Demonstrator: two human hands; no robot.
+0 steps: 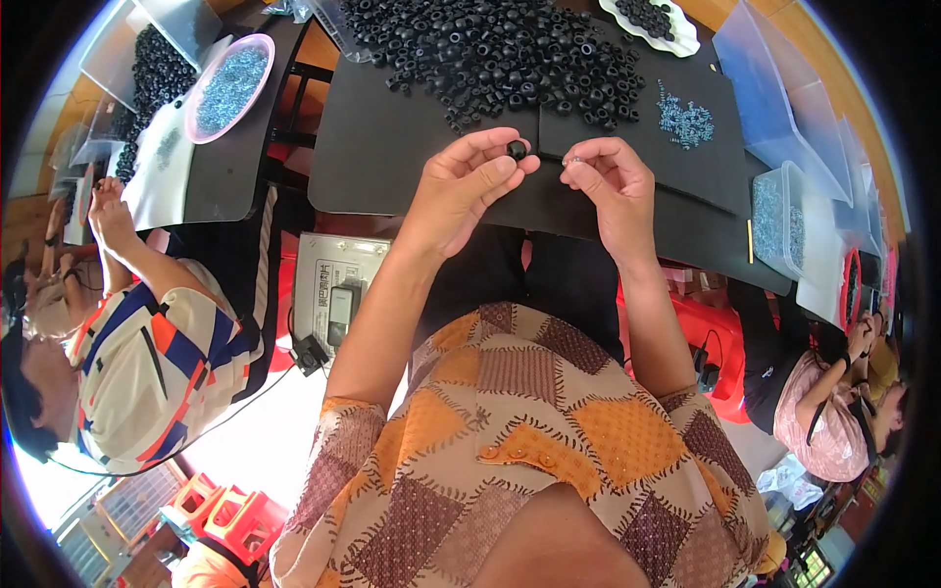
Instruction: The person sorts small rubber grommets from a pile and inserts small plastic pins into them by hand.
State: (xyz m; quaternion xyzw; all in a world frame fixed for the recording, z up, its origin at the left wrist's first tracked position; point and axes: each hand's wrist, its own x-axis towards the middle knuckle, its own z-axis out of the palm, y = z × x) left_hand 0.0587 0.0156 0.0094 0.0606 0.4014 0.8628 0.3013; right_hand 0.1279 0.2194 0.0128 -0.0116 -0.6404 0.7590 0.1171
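Observation:
My left hand point(463, 191), over the near edge of the black table, pinches a round, shiny black cap-like piece point(517, 150) between thumb and fingers. A short way to its right, my right hand point(619, 196) is closed in a pinch on a tiny clear piece point(574, 161), too small to make out its kind. The two hands are apart. Beyond them a large heap of small black cap-like pieces point(510, 59) spreads over the table. To the right of the heap lies a small pile of tiny clear bluish pieces point(685, 122).
A white scalloped dish point(683, 39) of black pieces sits at the far right. A clear plastic tub point(779, 220) holds bluish pieces near the table's right edge. On the left table is a pink-rimmed bowl point(265, 49) of bluish pieces. Other people work at both sides.

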